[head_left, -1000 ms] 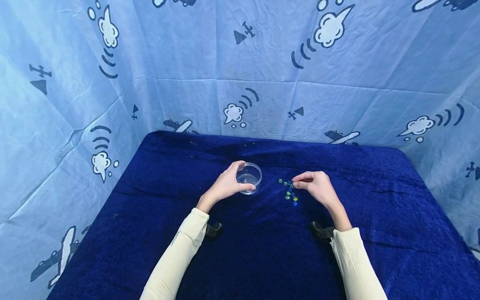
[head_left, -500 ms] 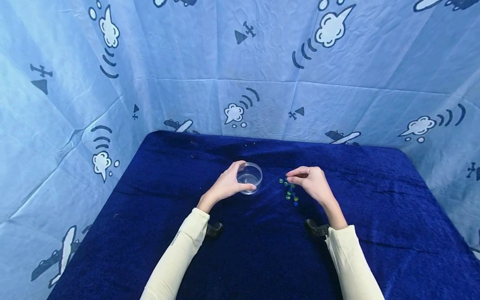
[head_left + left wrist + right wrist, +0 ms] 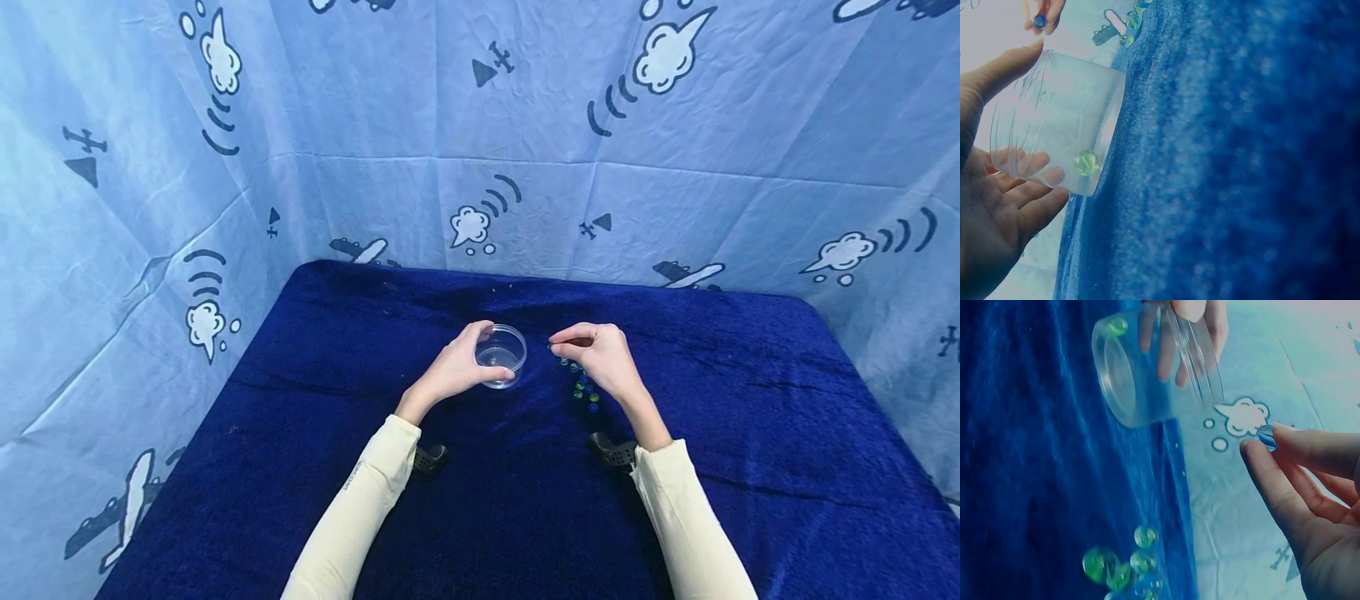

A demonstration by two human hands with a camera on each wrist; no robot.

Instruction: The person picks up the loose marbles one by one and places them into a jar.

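Observation:
My left hand (image 3: 452,367) grips a clear plastic jar (image 3: 501,350) round its side, thumb on the near wall and fingers on the far one. The jar stands upright on the cloth with its mouth uncovered. One green marble (image 3: 1085,163) lies at its bottom in the left wrist view. To the right, my right hand (image 3: 606,360) pinches a blue marble (image 3: 1266,438) between thumb and index finger, held up off the cloth and a short way right of the jar. Several green and blue marbles (image 3: 1144,561) lie loose below the right hand, partly hidden by it in the head view.
Dark blue velvety cloth (image 3: 495,500) covers the table. A light blue curtain (image 3: 525,100) with printed planes and clouds hangs behind it and along the left side. A black perforated device (image 3: 613,454) is worn at each wrist.
My right hand has lifted the blue marble from the group and carried it left, toward the jar. My left hand and the jar have stayed in place.

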